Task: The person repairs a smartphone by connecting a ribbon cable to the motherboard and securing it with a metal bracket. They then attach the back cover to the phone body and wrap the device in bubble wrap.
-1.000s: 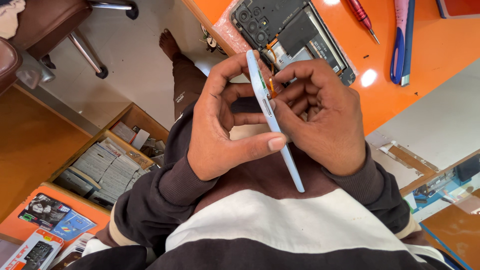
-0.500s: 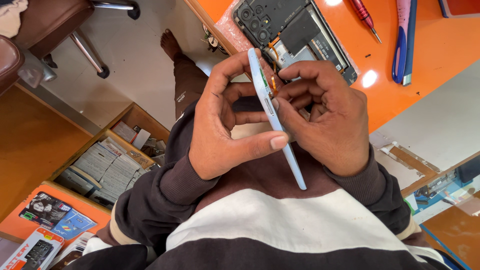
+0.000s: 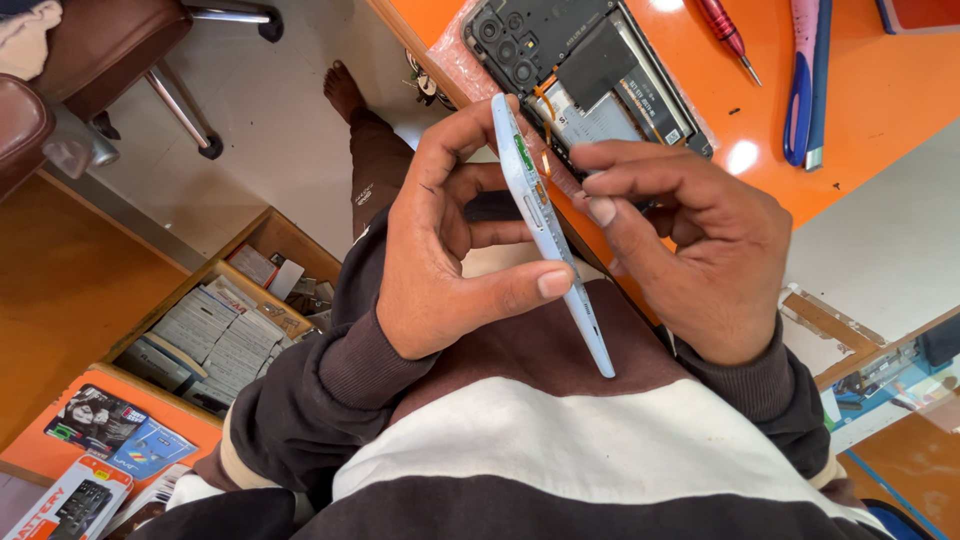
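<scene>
**Phone frame held edge-up over the lap**

Holding the pale blue phone frame [image 3: 545,230] on edge, the left hand [image 3: 450,250] grips it with the thumb pressed along the side nearest the body and the fingers curled behind its upper half. The frame runs diagonally from just above the fingertips down past the heel of the palm, its lower tip hanging free over the brown and cream sweater [image 3: 560,440].

The right hand [image 3: 690,250] is bunched, its fingertips [image 3: 600,208] pinched together right against the far face of the frame, close to the small green and orange parts near its upper edge. Whether something tiny sits between those fingertips cannot be told; they touch, or nearly touch, the frame.

Doing this well seems to call for a steady clamp from the left thumb, so the frame does not twist, and for light, exact work from the right fingertips, since the orange flex strip [image 3: 543,105] arching up from the frame looks thin and easy to crease.

Just beyond both hands, on the orange table [image 3: 870,190], lies the opened phone body [image 3: 580,70] with its dark inner plate showing. Farther right of the right hand rest a red screwdriver [image 3: 728,30] and a blue and pink pry tool [image 3: 805,80]. Left of the left hand, well below, stands a wooden box of stacked packets [image 3: 215,335].
</scene>
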